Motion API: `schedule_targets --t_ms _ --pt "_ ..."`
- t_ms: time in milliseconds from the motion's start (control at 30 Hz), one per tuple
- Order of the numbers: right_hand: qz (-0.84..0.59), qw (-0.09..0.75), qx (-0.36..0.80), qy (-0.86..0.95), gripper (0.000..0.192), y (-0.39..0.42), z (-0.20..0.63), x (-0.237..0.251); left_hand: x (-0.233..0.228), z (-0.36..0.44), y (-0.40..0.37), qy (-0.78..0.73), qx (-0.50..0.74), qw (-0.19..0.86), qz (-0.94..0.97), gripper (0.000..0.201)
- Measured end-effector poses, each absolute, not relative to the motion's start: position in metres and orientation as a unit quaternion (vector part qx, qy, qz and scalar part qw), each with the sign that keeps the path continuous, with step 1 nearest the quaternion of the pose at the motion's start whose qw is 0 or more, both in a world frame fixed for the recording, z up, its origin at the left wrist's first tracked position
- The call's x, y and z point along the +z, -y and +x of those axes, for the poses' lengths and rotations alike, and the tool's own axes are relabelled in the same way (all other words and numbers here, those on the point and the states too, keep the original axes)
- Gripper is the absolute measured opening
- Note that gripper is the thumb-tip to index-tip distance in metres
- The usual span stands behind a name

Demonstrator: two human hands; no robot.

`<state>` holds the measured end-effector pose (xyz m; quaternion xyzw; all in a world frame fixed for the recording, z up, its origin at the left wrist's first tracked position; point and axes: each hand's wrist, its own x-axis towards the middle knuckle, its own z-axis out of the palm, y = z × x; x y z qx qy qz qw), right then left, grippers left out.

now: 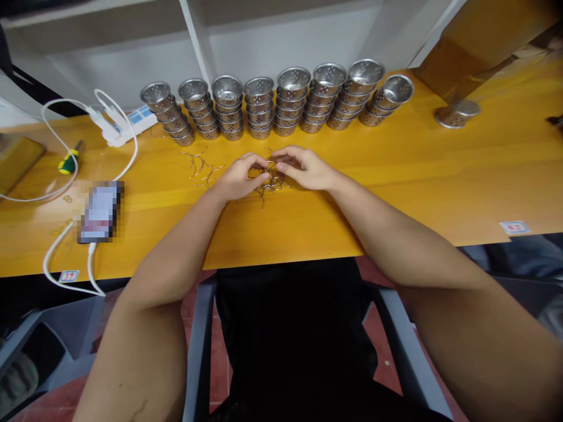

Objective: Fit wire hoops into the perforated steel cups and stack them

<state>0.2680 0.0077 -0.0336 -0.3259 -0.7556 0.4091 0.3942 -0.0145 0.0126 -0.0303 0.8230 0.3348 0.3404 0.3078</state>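
Fingertips of the left hand and right hand pinch together on a tangle of wire hooks mid-bench. Stacked metal cups line the far edge; phone and cable lie toward the left edge.

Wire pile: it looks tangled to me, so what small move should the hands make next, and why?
Probably lift one wire free of the wire pile. Both the left hand and right hand already pinch into it, and the wires lying loose to the left look already separated.
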Motion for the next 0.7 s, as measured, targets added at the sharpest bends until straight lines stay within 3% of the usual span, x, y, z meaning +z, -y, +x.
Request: schedule_targets --t_ms 167,267,500,700 --pt "-0.337 0.420 0.359 0.762 0.080 -0.013 0.272 -0.038 -0.026 -0.014 -0.010 -0.327 0.337 0.301 0.830 0.029" --pt "-0.345 0.410 0.342 0.772 0.066 -0.013 0.273 -0.038 -0.024 -0.014 -0.008 -0.332 0.338 0.299 0.828 0.030" --pt "-0.345 0.394 0.340 0.781 0.048 -0.014 0.275 -0.037 -0.028 -0.029 -0.029 -0.404 0.429 0.206 0.781 0.063" --pt "-0.343 0.381 0.339 0.789 0.052 -0.017 0.276 -0.040 0.017 -0.075 -0.023 -0.431 0.457 0.154 0.763 0.086"
